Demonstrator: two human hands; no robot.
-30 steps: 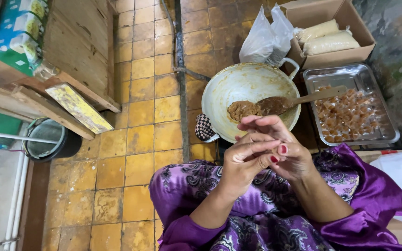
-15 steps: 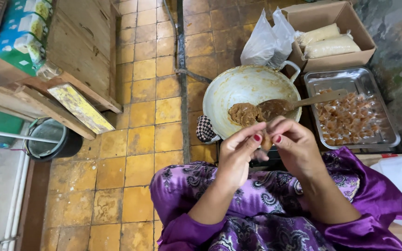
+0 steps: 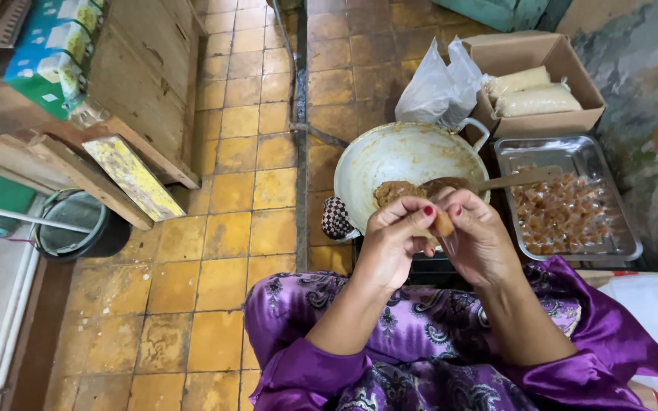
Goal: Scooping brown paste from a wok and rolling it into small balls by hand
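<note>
Sitting far left, well apart from the hands: dark bucket (image 3: 78,228) on yellow floor tiles. Nearer the middle, pale wok (image 3: 401,164) with a brown paste lump and a wooden spoon (image 3: 489,183) resting across it. Pinching from the left side, left hand (image 3: 390,243), fingertips closed on the small brown candy piece (image 3: 443,223). Pinching the same piece from the right, right hand (image 3: 485,240); candy held between both, just above the wok's near rim. Farther right, metal tray (image 3: 626,247) of wrapped candies.

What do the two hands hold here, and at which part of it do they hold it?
Both hands, left and right, pinch one small brown sweet in a clear wrapper, each at its own end, with the fingertips, above the pan.
</note>
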